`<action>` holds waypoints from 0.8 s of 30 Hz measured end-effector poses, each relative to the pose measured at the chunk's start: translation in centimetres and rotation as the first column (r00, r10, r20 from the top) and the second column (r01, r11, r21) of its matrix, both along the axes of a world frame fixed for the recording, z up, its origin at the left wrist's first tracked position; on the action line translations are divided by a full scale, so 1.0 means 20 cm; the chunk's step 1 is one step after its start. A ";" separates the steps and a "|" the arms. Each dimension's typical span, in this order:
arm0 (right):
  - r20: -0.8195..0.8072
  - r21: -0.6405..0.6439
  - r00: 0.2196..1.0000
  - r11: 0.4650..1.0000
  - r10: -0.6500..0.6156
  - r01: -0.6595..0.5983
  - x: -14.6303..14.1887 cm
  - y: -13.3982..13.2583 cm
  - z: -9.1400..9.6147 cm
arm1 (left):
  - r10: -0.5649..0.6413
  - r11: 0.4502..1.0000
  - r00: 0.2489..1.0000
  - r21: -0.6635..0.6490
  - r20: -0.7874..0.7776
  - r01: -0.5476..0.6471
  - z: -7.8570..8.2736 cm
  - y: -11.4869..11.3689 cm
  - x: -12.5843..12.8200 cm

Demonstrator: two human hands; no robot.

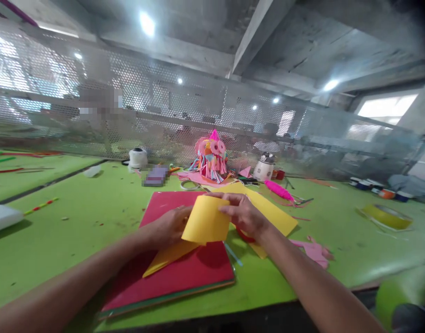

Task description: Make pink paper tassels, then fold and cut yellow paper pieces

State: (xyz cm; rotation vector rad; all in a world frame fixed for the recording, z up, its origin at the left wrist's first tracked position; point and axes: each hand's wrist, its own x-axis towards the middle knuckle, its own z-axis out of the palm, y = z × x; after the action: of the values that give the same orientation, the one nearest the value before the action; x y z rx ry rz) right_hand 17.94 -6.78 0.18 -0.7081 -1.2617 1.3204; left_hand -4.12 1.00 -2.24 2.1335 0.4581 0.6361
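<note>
A curled sheet of yellow paper (pixel 205 222) is held up over a stack of red paper or card (pixel 205 268). My right hand (pixel 245 212) pinches its upper right edge between thumb and fingers. My left hand (pixel 172 226) grips at its left side, with the fingertips partly hidden behind the sheet. Below the curl, a flat folded yellow piece (pixel 170 258) slants across the red stack. More yellow sheets (pixel 271 208) lie behind and to the right of my right hand. Something red and ring-shaped, perhaps a scissors handle (pixel 245 235), shows under my right wrist.
Behind the stack stands a pink fringed paper figure (pixel 212 157) near a perforated metal screen (pixel 157 101). Around it are a tape roll (pixel 190 185), a white jar (pixel 264 167) and a bright pink roll (pixel 278 190). Pink paper cutouts (pixel 314 252) lie right on the green table (pixel 59 259).
</note>
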 end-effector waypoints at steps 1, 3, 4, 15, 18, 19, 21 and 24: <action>0.007 -0.051 1.000 0.998 -0.027 0.028 0.02 0.02 -0.01 | -0.010 0.993 1.000 -0.116 0.001 0.010 0.01 -0.01 0.00; 0.023 -0.117 0.997 0.990 -0.074 0.077 0.05 0.05 -0.04 | -0.042 0.955 0.999 -0.294 0.019 0.045 0.02 -0.01 -0.01; 0.030 -0.126 0.996 0.988 -0.085 0.088 0.06 0.07 -0.06 | -0.036 0.930 0.998 -0.363 0.058 0.055 0.02 0.00 -0.01; 0.089 -0.011 0.996 1.000 -0.013 0.014 -0.01 0.06 -0.09 | -0.007 0.892 0.975 -0.438 0.222 0.106 0.06 0.02 -0.04; 0.080 -0.007 0.993 0.996 -0.086 0.087 0.00 0.06 -0.09 | 0.010 0.895 0.979 -0.438 0.206 0.083 0.04 0.03 -0.04; 0.071 -0.014 0.991 0.993 -0.117 0.119 0.01 0.07 -0.09 | 0.017 0.884 0.982 -0.461 0.187 0.072 0.03 0.03 -0.04; 0.053 -0.051 0.984 0.983 -0.171 0.174 0.03 0.08 -0.09 | 0.053 0.852 0.985 -0.523 0.162 0.040 0.02 0.05 -0.05; 0.054 -0.119 0.971 0.964 -0.233 0.237 0.07 0.11 -0.10 | 0.131 0.799 0.970 -0.601 0.207 0.021 0.00 0.07 -0.06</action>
State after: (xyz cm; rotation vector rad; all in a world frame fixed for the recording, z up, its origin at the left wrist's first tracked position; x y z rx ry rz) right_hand 19.32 -4.58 -1.82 -0.9465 -1.0946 1.2011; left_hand -5.38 2.48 -2.18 1.4199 0.5088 0.6632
